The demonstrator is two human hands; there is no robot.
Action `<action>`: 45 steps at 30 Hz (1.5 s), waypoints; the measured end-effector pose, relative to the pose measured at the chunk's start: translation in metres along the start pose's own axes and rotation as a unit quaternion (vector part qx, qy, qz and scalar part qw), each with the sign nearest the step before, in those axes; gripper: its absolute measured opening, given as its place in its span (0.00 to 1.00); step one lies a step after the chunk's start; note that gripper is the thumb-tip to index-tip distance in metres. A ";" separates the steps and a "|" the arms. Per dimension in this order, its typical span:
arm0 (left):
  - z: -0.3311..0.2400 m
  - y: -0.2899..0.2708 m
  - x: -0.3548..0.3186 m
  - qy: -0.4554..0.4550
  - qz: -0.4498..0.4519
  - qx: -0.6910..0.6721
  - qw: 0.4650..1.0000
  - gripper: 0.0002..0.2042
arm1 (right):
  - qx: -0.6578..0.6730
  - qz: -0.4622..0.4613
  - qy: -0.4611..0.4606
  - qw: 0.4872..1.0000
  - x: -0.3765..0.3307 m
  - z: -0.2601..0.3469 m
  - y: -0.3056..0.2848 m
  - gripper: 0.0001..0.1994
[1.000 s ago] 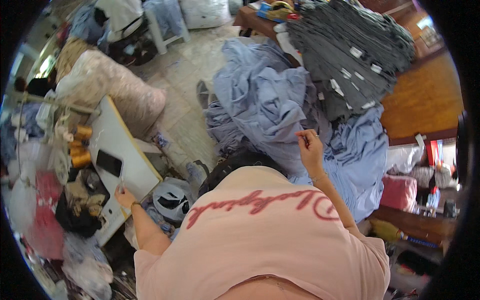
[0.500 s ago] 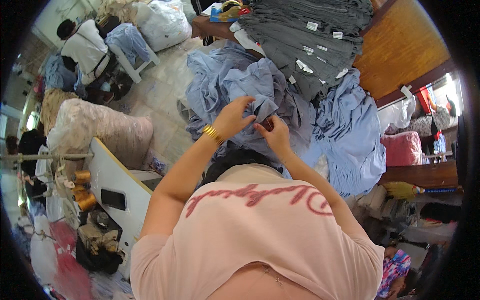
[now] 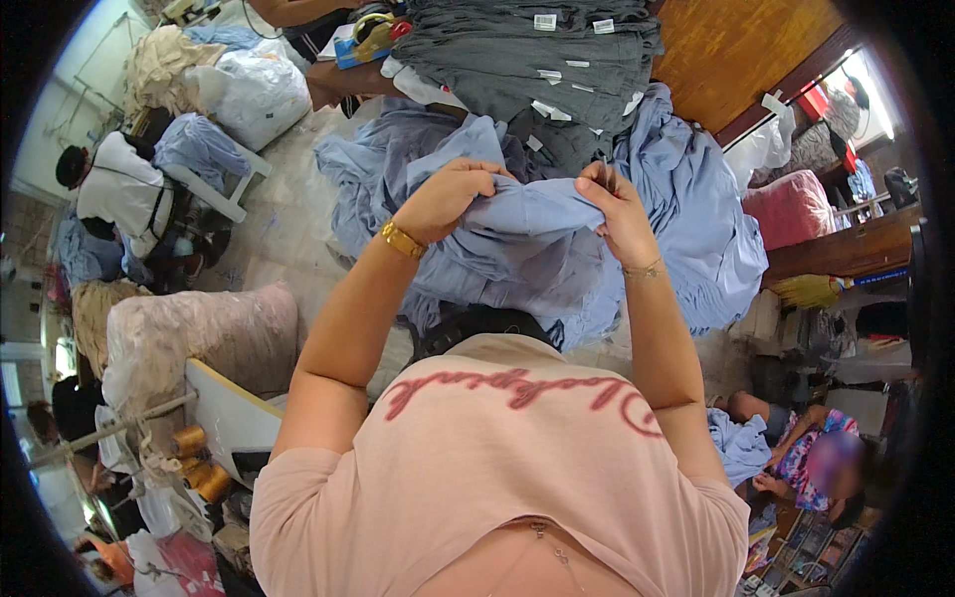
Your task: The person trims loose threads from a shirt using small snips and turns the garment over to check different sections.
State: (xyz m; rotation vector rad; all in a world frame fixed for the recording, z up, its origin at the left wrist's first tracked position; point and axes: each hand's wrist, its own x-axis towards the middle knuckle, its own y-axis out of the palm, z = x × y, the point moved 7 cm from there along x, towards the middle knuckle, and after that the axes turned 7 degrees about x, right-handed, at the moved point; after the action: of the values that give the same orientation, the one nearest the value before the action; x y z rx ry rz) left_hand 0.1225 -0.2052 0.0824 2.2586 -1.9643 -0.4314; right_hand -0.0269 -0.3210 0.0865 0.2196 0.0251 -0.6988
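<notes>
A light blue cloth garment (image 3: 542, 207) is stretched between my two hands, above a heap of blue garments (image 3: 373, 164). My left hand (image 3: 453, 202) is closed on one end, thumb and fingers pinching the fabric. At the other end my right hand (image 3: 625, 217) pinches the edge, thumb on top. Something small and dark shows by the right fingers; its kind is too unclear to name. Just beyond lies a stack of dark grey garments (image 3: 527, 50) with white tags. More blue garments (image 3: 686, 219) spread to the right.
A tape dispenser (image 3: 370, 42) stands at the far side, near a brown wooden board (image 3: 741, 50). Wrapped bundles (image 3: 214, 333) and a white table (image 3: 229, 403) are at left. One person (image 3: 124, 199) sits at far left, another (image 3: 816, 458) at lower right.
My hands have moved apart, the right one rightward and up, drawing the blue fabric out between them. The whole view has also shifted, bringing the person at lower right further into sight.
</notes>
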 end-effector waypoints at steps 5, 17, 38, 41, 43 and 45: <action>0.030 -0.003 0.008 -0.048 0.001 -0.033 0.998 0.11 | -0.240 -0.106 -0.189 0.946 0.021 -0.015 -0.003 0.06; 0.043 -0.007 0.013 -0.013 -0.009 0.026 1.000 0.10 | -0.313 -0.096 -0.307 0.893 -0.030 0.010 0.058 0.04; 0.052 0.005 0.011 -0.034 0.031 0.039 0.998 0.11 | -0.296 0.022 -0.195 0.935 -0.052 0.006 0.053 0.03; 0.056 0.004 0.014 -0.039 0.031 0.051 0.997 0.11 | -0.343 -0.072 -0.257 0.901 -0.054 0.024 0.062 0.05; 0.057 0.006 0.014 -0.039 0.033 0.054 0.997 0.10 | -0.359 -0.098 -0.260 0.891 -0.051 0.021 0.057 0.06; 0.056 0.008 0.015 -0.037 0.034 0.056 0.997 0.10 | -0.370 -0.087 -0.260 0.888 -0.049 0.020 0.057 0.07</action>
State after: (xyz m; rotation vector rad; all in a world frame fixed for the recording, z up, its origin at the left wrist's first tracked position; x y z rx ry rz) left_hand 0.1004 -0.2153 0.0293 2.2632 -2.1457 -0.4130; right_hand -0.0288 -0.2515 0.1218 -0.7188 -0.2020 -0.8621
